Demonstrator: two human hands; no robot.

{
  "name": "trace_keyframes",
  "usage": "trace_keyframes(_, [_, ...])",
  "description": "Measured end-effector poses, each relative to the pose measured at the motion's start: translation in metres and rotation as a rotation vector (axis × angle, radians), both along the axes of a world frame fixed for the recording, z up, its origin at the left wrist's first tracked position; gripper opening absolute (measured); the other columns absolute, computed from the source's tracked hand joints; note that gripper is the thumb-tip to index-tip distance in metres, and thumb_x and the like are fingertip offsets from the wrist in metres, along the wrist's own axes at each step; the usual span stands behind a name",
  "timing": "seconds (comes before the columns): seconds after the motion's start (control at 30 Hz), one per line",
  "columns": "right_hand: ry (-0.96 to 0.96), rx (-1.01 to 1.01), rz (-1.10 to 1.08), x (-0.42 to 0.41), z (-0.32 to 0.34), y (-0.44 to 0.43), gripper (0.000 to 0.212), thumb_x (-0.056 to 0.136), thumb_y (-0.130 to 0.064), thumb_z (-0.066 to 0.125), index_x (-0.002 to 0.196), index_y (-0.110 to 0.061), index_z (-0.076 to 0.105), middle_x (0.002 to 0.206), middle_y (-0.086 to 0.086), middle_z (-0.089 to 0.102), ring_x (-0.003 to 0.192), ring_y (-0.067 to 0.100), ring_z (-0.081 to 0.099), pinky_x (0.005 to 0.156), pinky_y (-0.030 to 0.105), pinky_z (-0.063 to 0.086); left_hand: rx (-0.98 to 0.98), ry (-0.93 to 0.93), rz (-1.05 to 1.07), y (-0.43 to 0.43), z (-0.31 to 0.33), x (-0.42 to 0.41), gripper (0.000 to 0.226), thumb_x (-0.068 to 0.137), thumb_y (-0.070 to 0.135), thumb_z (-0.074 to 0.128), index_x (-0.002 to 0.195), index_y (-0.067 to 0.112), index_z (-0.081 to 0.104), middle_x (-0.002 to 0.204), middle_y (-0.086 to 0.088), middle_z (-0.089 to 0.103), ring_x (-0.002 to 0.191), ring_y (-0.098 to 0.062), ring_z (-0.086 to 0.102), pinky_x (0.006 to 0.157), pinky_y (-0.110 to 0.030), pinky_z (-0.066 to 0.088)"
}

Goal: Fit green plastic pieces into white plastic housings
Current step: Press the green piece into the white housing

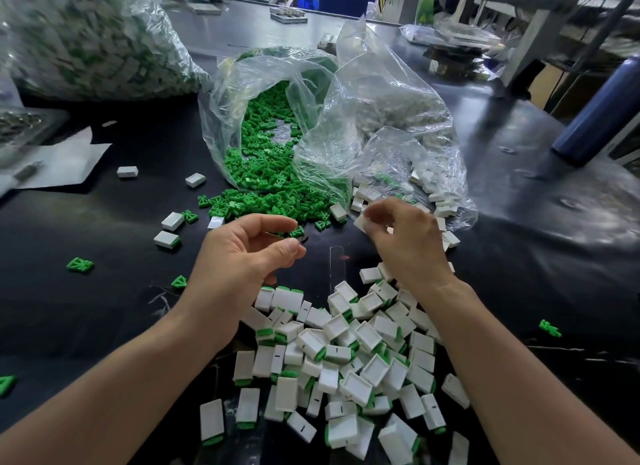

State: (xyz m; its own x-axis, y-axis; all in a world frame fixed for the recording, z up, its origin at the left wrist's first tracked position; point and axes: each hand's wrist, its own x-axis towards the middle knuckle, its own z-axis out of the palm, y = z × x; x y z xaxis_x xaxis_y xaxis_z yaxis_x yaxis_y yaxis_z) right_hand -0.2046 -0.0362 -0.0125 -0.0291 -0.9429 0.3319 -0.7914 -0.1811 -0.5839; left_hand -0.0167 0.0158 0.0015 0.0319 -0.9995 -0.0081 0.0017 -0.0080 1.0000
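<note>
two hands: mine, over the black table [104, 308]
left hand [242, 260]: fingers curled beside a small green plastic piece [297, 231]; grip unclear
right hand [405, 242]: pinching a white rectangular plastic housing [360, 223]

Green pieces [273, 187], 12 o'clock; white housings [346, 360], green-ended, 6 o'clock; black tabletop [104, 308]; dark blue bottle [595, 118], 2 o'clock.

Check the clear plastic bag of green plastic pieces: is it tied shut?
No, the clear plastic bag lies open on its side, with small green plastic pieces spilling from its mouth onto the black table.
</note>
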Motion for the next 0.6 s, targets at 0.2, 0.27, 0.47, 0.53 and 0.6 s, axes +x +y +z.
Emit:
trace_keyframes(0.2, [-0.351, 0.13, 0.223, 0.024, 0.012, 0.018, 0.024, 0.08, -0.012, 0.069, 0.073, -0.027, 0.052, 0.076, -0.005, 0.061, 0.076, 0.014, 0.061, 0.076, 0.029, 0.051, 0.021, -0.03, -0.002, -0.001, -0.003, -0.001, 0.027, 0.076, 0.001, 0.07, 0.089, 0.025, 0.066, 0.077, 0.003, 0.073, 0.066, -0.004, 0.065, 0.056, -0.015, 0.05])
trace_keyframes(0.27, [-0.385, 0.158, 0.292, 0.032, 0.012, 0.024, 0.024, 0.079, -0.012, 0.069, 0.072, -0.027, 0.052, 0.079, 0.001, 0.064, 0.08, 0.02, 0.063, 0.079, 0.039, 0.052, 0.03, -0.033, -0.018, -0.002, -0.003, -0.003, 0.029, 0.075, 0.0, 0.07, 0.091, 0.024, 0.065, 0.076, 0.003, 0.073, 0.065, -0.004, 0.065, 0.057, -0.016, 0.052])
trace_keyframes(0.47, [-0.343, 0.15, 0.387, 0.039, 0.008, 0.03, 0.023, 0.079, -0.016, 0.07, 0.071, -0.028, 0.053, 0.076, -0.003, 0.064, 0.077, 0.015, 0.062, 0.074, 0.035, 0.053, 0.004, -0.058, -0.015, -0.003, -0.004, -0.004, 0.014, 0.075, 0.002, 0.071, 0.082, 0.013, 0.068, 0.072, -0.001, 0.07, 0.06, -0.004, 0.06, 0.052, -0.012, 0.048])
trace_keyframes(0.53, [-0.317, 0.152, 0.386, 0.037, 0.007, 0.029, 0.021, 0.079, -0.017, 0.07, 0.071, -0.028, 0.055, 0.073, -0.007, 0.062, 0.073, 0.012, 0.061, 0.069, 0.029, 0.051, -0.008, -0.077, -0.018, -0.003, -0.005, -0.004, 0.009, 0.075, 0.004, 0.071, 0.081, 0.011, 0.068, 0.068, 0.0, 0.069, 0.058, -0.003, 0.059, 0.051, -0.011, 0.047])
trace_keyframes(0.6, [-0.293, 0.16, 0.378, 0.037, 0.007, 0.029, 0.02, 0.08, -0.018, 0.07, 0.071, -0.028, 0.055, 0.071, -0.009, 0.061, 0.072, 0.01, 0.059, 0.067, 0.026, 0.049, -0.024, -0.103, -0.019, -0.004, -0.006, -0.004, 0.008, 0.075, 0.004, 0.071, 0.08, 0.01, 0.068, 0.064, 0.004, 0.068, 0.057, -0.001, 0.059, 0.051, -0.01, 0.046])
